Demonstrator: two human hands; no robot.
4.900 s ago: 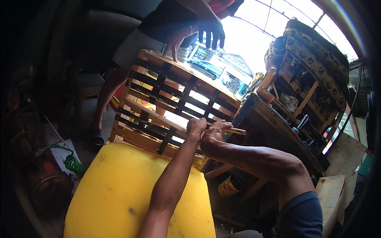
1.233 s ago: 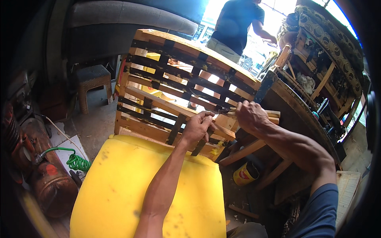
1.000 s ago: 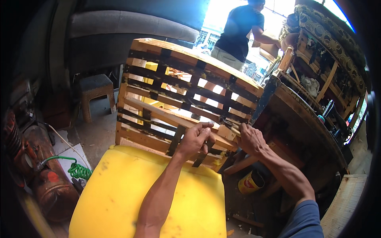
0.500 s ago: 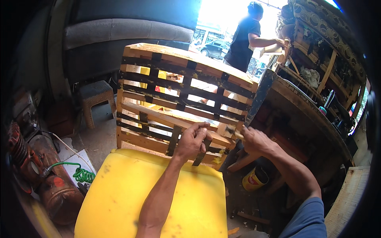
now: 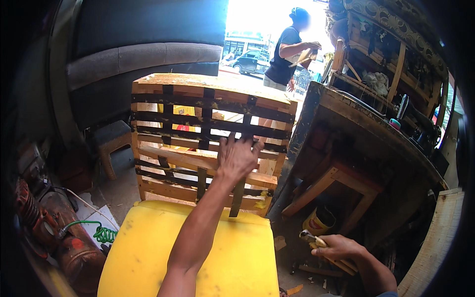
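A wooden chair frame [image 5: 153, 183] stands ahead of me, with dark webbing straps [image 5: 183, 103] woven across its back. Its padded seat is a yellow foam block [image 5: 198, 247]. My left hand [image 5: 237, 156] lies over the back's webbing near the middle rail, fingers spread, holding nothing. Below it, a loose strap end [image 5: 236, 200] hangs over the lower rail onto the foam's edge. Low on the right, my right hand [image 5: 339, 247] grips what looks like a hammer [image 5: 309, 236], with a metal head and a pale wooden handle; the fingers partly cover it.
A worn workbench [image 5: 366, 123] with a sewing machine [image 5: 420, 131] stands at right, with a yellow bucket [image 5: 319, 220] beneath. At left are a rusty compressor tank [image 5: 79, 255], a green coiled hose [image 5: 105, 234] and a stool [image 5: 111, 143]. Another person [image 5: 284, 54] stands beyond the frame.
My left hand has moved up from the lower rail onto the webbing, its fingers spreading. My right hand has dropped away from the frame with the hammer. The other person has shifted left in view.
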